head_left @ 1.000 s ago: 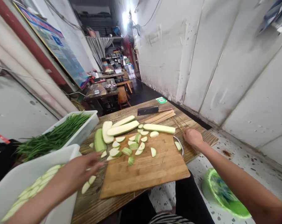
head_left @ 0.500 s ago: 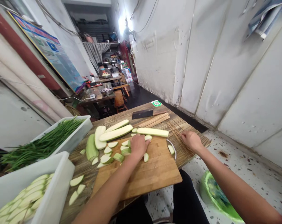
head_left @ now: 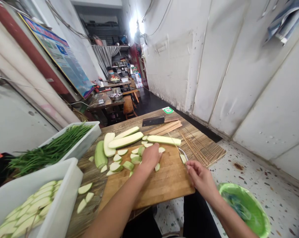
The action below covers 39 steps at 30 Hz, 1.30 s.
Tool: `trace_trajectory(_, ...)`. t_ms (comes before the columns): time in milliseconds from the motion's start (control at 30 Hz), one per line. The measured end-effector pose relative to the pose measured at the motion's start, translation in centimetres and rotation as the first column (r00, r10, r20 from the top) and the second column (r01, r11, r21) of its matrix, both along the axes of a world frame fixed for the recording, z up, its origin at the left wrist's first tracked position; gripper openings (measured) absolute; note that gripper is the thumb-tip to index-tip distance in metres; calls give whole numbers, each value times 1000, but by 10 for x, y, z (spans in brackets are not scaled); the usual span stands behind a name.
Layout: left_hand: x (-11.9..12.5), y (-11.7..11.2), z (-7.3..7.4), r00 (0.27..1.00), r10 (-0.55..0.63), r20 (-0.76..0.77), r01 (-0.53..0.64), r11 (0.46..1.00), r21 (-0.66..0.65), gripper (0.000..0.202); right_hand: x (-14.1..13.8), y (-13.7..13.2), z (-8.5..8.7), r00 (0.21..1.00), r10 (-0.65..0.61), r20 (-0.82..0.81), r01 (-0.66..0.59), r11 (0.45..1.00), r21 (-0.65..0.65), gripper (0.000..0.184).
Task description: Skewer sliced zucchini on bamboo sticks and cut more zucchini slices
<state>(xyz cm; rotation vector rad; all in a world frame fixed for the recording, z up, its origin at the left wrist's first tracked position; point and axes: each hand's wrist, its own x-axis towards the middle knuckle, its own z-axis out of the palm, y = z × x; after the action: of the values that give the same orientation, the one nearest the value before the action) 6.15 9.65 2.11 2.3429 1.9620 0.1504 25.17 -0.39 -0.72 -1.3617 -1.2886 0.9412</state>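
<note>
My left hand (head_left: 149, 158) is over the wooden cutting board (head_left: 161, 185), fingers curled down around cut zucchini slices; the fingertips are mostly hidden. More slices (head_left: 128, 165) lie scattered to its left, and a few show at its right. My right hand (head_left: 200, 175) is at the board's right edge, thumb and fingers pinching a thin bamboo skewer (head_left: 177, 146) that points up and left. Behind the board lie long peeled zucchini halves (head_left: 126, 140) and one long strip (head_left: 164, 140). Several loose skewers (head_left: 194, 145) rest on the table to the right.
A cleaver (head_left: 153, 121) lies at the back beside a bundle of bamboo skewers (head_left: 169, 127). To the left stand a white bin of green stalks (head_left: 57, 145) and a white bin (head_left: 74, 178) holding skewered slices. A green basin (head_left: 260, 211) sits on the floor at right.
My right hand has come from the loose skewers toward the board's right edge, now with a skewer in its fingers. My left hand stays over the slices.
</note>
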Motion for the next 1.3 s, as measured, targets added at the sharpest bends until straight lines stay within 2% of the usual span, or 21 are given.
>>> trace_trajectory(167,-2,-2,6,1000,-27,-4,27,999,-27,26,-19,-17,2,984,112,-137,-120,992,-48,26)
trace_trajectory(233,-3,-2,6,1000,-25,-4,25,999,-29,26,-21,-21,3,964,138,-225,-160,984,-83,26)
trace_trajectory(300,-6,-2,5,1000,-24,-3,24,999,-26,25,-22,-24,2,959,143,-243,-171,980,-97,24)
trace_trajectory(433,-8,-2,4,1000,-30,2,30,999,-15,18,-18,-28,-2,996,70,47,-70,997,19,19)
trace_trajectory(500,-7,-2,6,999,-31,10,31,999,-7,19,-15,-29,-3,980,38,195,-48,998,45,24)
trace_trajectory(567,-8,-3,11,999,-31,28,31,999,9,23,-13,-30,-3,965,50,258,-64,997,48,34)
trace_trajectory(633,-11,-7,18,998,-32,55,30,999,29,28,-14,-33,-1,971,77,226,-90,995,48,41)
trace_trajectory(700,-17,-15,22,996,-41,82,38,998,40,35,-17,-38,1,986,123,114,-125,992,4,43)
trace_trajectory(767,-26,-27,22,977,-62,204,57,998,31,40,-22,-45,2,982,186,-18,-187,980,-62,43)
trace_trajectory(800,-31,-34,20,945,-67,320,62,998,26,40,-25,-48,2,975,211,-68,-216,974,-75,42)
trace_trajectory(867,-40,-48,14,803,-42,595,47,999,7,38,-32,-54,0,962,247,-113,-255,966,-54,37)
trace_trajectory(967,-46,-67,5,455,79,887,24,995,-101,39,-43,-61,-6,945,299,-132,-304,952,-24,30)
trace_trajectory(1067,-45,-81,6,66,204,977,51,977,-207,41,-52,-64,-12,921,349,-172,-363,930,-58,31)
trace_trajectory(1133,-44,-86,12,-126,260,957,88,964,-250,40,-56,-65,-12,912,367,-182,-386,919,-82,33)
trace_trajectory(1200,-43,-90,18,-243,314,918,149,947,-285,38,-57,-66,-10,909,377,-175,-398,912,-103,34)
trace_trajectory(1300,-43,-91,22,-331,364,870,163,931,-328,34,-58,-66,-8,903,395,-169,-416,901,-123,33)
